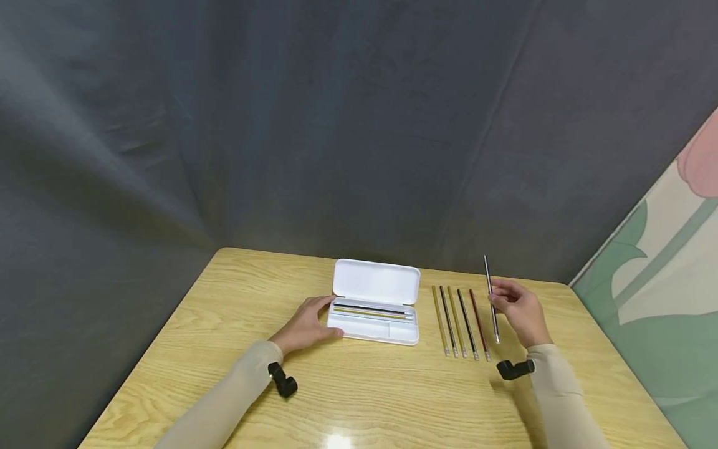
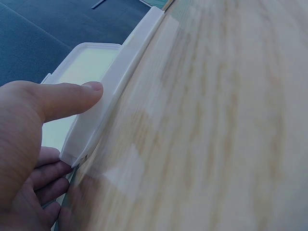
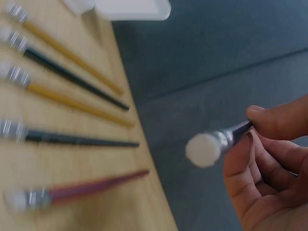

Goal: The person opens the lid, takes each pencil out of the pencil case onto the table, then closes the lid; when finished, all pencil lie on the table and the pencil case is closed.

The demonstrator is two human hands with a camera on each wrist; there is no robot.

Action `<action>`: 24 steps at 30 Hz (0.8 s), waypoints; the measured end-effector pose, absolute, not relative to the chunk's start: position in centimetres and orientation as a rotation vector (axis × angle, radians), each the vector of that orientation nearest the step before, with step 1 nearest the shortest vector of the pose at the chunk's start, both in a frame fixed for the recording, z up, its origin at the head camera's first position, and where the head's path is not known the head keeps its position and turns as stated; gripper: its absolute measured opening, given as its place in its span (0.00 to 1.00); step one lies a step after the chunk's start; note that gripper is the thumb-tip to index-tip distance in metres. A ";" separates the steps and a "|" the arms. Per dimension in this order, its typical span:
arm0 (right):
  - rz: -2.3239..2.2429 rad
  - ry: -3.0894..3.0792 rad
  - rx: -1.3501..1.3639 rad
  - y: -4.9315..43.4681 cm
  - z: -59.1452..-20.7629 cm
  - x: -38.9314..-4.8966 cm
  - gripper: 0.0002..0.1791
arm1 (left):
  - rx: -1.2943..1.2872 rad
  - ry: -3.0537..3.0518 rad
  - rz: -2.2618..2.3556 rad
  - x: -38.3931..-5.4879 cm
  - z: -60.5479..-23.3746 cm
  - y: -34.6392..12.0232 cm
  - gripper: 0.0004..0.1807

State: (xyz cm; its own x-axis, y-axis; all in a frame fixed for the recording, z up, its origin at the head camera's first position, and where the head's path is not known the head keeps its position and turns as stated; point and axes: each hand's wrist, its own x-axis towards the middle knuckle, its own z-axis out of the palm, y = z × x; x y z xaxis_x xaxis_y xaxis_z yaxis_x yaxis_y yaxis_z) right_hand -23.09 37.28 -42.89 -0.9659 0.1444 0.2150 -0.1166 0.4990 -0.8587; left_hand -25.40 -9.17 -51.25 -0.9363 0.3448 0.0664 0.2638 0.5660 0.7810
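Note:
A white pencil case (image 1: 370, 338) stands with its lid (image 1: 376, 280) raised at the back. Dark and yellow pencils lie lengthwise in its rear section. My left hand (image 1: 308, 325) holds the case's left end, thumb along the front wall and fingers toward the back. In the right wrist view, thumb and forefinger of my right hand (image 3: 274, 168) pinch a dark pencil (image 3: 236, 132) with a white eraser. That pencil is held up, eraser end lowest, just right of a row of pencils. The nearest in the row is a red pencil (image 1: 478, 318).
Left of the red pencil lie a dark pencil (image 1: 467, 319), a yellow pencil (image 1: 456, 318) and more pencils, erasers toward me. The wooden table (image 1: 359, 399) ends at a dark curtain (image 1: 348, 125) behind. A flower-patterned cloth (image 1: 679, 268) borders the right side.

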 end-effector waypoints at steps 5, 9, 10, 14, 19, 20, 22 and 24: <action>1.328 -2.611 -0.072 38.2 -43.9 -23.2 0.22 | 0.509 2.703 1.338 -25.3 -51.3 -9.5 0.50; 1.227 -2.727 -0.103 38.9 -44.9 -23.5 0.23 | 0.508 2.697 1.351 -25.2 -51.5 -9.6 0.51; 1.207 -2.758 -0.116 39.1 -45.2 -23.6 0.23 | 0.508 2.695 1.352 -25.2 -51.5 -9.6 0.51; 1.066 -2.890 -0.156 39.8 -46.4 -23.9 0.25 | 0.515 2.689 1.359 -25.1 -51.6 -9.6 0.51; 0.869 -2.970 -0.141 40.2 -47.6 -24.3 0.26 | 0.533 2.703 1.341 -25.3 -51.8 -9.6 0.51; 0.854 -2.974 -0.138 40.2 -47.7 -24.4 0.27 | 0.534 2.706 1.336 -25.3 -51.8 -9.6 0.51; 0.831 -2.982 -0.135 40.2 -48.0 -24.6 0.26 | 0.535 2.705 1.331 -25.4 -51.8 -9.6 0.51; 0.799 -2.985 -0.118 40.2 -48.2 -24.8 0.26 | 0.532 2.704 1.329 -25.4 -51.8 -9.5 0.51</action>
